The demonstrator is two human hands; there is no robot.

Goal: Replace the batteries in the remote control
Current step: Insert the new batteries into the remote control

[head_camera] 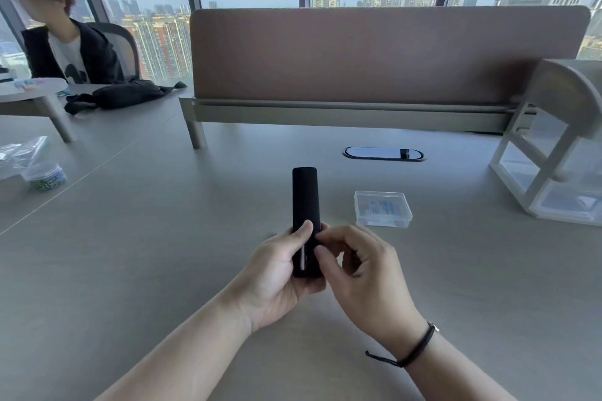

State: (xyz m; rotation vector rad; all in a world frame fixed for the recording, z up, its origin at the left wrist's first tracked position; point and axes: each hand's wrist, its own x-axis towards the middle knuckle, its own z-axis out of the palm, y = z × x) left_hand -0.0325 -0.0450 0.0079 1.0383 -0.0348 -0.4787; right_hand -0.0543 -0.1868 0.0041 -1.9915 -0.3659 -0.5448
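Observation:
A slim black remote control (305,198) is held upright-tilted above the grey table (163,254), its back side facing me. My left hand (277,273) wraps its lower end, thumb pressed on the back. My right hand (355,265) touches the remote's lower right edge with thumb and fingertips. A thin bright strip shows along the lower back, under my fingers. A clear plastic box (382,208) with blue-printed contents lies on the table to the right of the remote.
A brown desk divider (387,55) stands across the back. An oval cable port (383,153) sits beyond the remote. A white-framed clear organiser (553,179) is at right; a plastic bag and small jar (44,176) at left. A person sits far left.

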